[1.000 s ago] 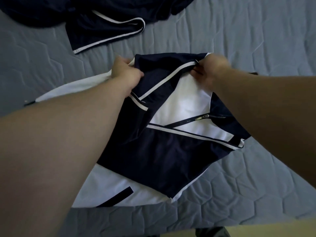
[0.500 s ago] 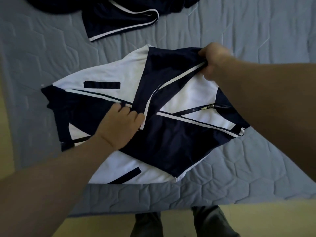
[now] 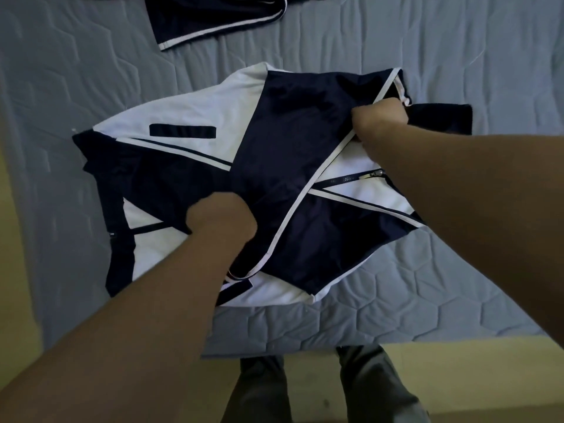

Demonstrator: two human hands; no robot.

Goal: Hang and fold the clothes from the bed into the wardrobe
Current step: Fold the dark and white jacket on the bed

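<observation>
Navy-and-white jacket [image 3: 183, 111] flat on grey bed [image 3: 457, 56], long axis left to right; sleeve [image 3: 290, 148] folded diagonally across; left hand [image 3: 219, 218] gripping near fold; right hand [image 3: 381, 120] pinching far end; dark garment [image 3: 213, 22] beyond, apart.

Both bare arms reach forward and down, the left from the bottom corner, the right from the side. The left grip [image 3: 221, 219] is bunched like a fist, fingers curled round the jacket [image 3: 293, 141]. The right grip [image 3: 380, 117] is farther out, fingers curled on it too
</observation>
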